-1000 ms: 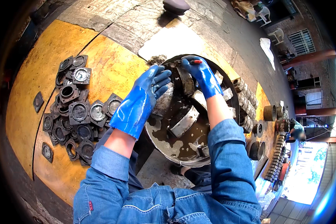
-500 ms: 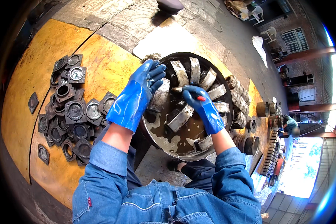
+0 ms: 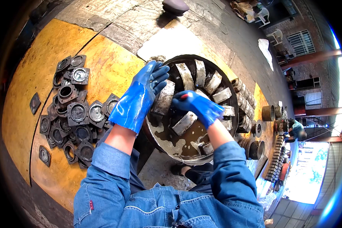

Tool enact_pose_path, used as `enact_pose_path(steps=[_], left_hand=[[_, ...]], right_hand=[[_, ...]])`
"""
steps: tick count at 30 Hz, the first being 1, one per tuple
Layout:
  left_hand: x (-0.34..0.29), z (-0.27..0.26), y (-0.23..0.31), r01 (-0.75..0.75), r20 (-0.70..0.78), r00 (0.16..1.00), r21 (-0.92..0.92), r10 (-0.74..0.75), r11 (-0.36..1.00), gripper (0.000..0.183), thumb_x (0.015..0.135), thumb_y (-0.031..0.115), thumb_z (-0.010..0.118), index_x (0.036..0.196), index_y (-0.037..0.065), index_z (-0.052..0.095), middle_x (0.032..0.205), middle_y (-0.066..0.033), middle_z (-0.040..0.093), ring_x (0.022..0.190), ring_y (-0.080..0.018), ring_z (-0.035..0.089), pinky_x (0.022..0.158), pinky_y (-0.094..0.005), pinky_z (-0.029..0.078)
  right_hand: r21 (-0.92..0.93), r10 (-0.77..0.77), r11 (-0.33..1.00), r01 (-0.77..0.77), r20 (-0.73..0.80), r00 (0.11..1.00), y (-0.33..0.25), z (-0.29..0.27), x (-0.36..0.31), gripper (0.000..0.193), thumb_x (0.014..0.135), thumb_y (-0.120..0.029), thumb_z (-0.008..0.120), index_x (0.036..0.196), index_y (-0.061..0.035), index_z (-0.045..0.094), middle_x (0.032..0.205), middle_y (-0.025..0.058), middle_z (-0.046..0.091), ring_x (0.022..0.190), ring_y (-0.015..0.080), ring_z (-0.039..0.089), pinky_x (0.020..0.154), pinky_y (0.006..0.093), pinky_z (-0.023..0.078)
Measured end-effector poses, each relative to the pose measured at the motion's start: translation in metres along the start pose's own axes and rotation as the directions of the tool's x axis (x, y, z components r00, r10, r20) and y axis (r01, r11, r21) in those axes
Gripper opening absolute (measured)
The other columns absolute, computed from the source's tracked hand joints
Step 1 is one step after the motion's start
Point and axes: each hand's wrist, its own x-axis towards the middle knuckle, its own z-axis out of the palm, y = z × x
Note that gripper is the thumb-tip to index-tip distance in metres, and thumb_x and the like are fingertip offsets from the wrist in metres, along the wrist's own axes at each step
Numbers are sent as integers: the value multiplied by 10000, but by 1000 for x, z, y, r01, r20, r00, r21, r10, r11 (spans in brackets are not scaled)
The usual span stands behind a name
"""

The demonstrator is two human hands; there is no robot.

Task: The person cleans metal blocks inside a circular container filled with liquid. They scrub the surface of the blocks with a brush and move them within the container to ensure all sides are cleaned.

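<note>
While the right hand (image 3: 192, 102) hung low over the round pan (image 3: 192, 161), all eyes were on the curved metal piece (image 3: 165, 98) at the pan's left side. Close quarters here, and a steady touch counted for everything: to my mind, the tidy way was to keep the piece from rocking, work the tool along its near face with light, even pressure, and leave the left fingers out of its path. Wet gloves made a slip the thing to guard against.

And the hands? The right one was curled, fingers closed around a red-ended tool (image 3: 184, 96); only that red bit showed, its working end hidden, so there was no telling whether it met the metal. The left hand (image 3: 151, 81) told another tale: palm turned toward the pan, fingers loosely extended and a little apart, lying across the upper left of that same piece. Resting on it or just above it? I couldn't tell.

More curved blocks (image 3: 184, 76) ringed the far and right side of the pan, standing in dark liquid, with square plates (image 3: 78, 113) heaped well off to the left on the yellow sheet (image 3: 116, 64).
</note>
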Motion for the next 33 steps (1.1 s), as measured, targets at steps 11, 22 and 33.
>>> enact_pose_path(steps=[11,22,33], left_hand=[[5,12,-7,12,29,1000,-24,-11,1000,439,1068,407,520,1368,89,572,1303,-130,685,1089,-261,697,851,-365,609],[-2,17,-5,1,-5,1000,19,-1,1000,451,1065,424,519,1364,91,580,1315,-128,678,1132,-257,682,887,-350,584],[2,10,-1,-9,8,1000,11,9,1000,441,1073,412,500,1360,83,565,1330,-117,678,1115,-260,687,863,-366,600]], right_hand=[[168,-265,858,486,-665,698,71,-29,24,213,939,-138,730,1136,-60,749,1180,165,731,1067,252,711,964,353,552],[504,147,850,150,-502,852,37,-65,72,261,928,-229,765,1131,-66,765,984,38,772,873,100,687,836,268,557],[-9,-335,923,386,-515,789,62,21,-35,197,927,-124,717,1103,-41,744,1014,132,761,939,239,734,853,336,574]])
